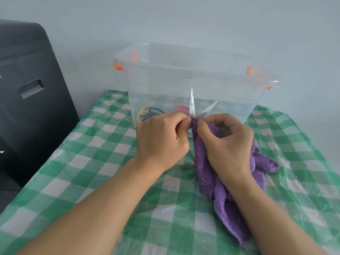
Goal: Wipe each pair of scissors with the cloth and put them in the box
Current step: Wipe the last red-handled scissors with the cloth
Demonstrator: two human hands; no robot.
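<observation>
My left hand [162, 138] grips a pair of scissors [192, 105] near the pivot; the two steel blades are spread and point up, in front of the box. An orange bit of handle shows below my hands. My right hand [228, 142] holds a purple cloth [220, 192] and presses a fold of it against the base of the blades. The cloth hangs down onto the table. Behind stands a clear plastic box [198, 78] with orange clips. Inside it lie a yellow-and-blue pair of scissors [147, 114] and a pink pair [181, 109].
A green-and-white checked tablecloth [110, 162] under clear plastic film covers the table. A dark grey chair back [31, 89] stands close on the left. A pale wall rises right behind the box.
</observation>
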